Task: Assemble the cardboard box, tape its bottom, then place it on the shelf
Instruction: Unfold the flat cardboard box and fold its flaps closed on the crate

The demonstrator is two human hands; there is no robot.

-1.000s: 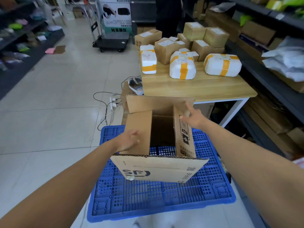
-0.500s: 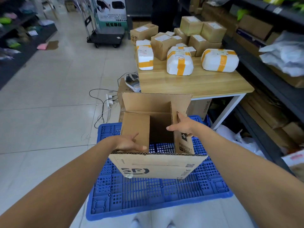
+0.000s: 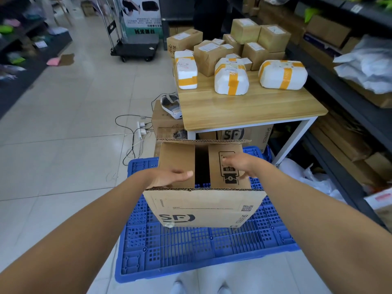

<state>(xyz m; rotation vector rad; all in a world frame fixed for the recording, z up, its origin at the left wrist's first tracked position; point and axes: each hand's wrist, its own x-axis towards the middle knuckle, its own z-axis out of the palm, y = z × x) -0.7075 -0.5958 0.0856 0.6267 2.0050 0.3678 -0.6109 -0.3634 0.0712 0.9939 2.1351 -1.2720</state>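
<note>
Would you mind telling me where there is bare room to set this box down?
The near half of the table, in front of the white parcels, is bare. So is the pallet strip nearest the feet, below the box. The table's far half is crowded with cartons.

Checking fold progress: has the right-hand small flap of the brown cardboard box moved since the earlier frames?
Yes. The right flap has swung from upright down to flat over the opening, under the right hand, judged against the box's printed near flap.
</note>
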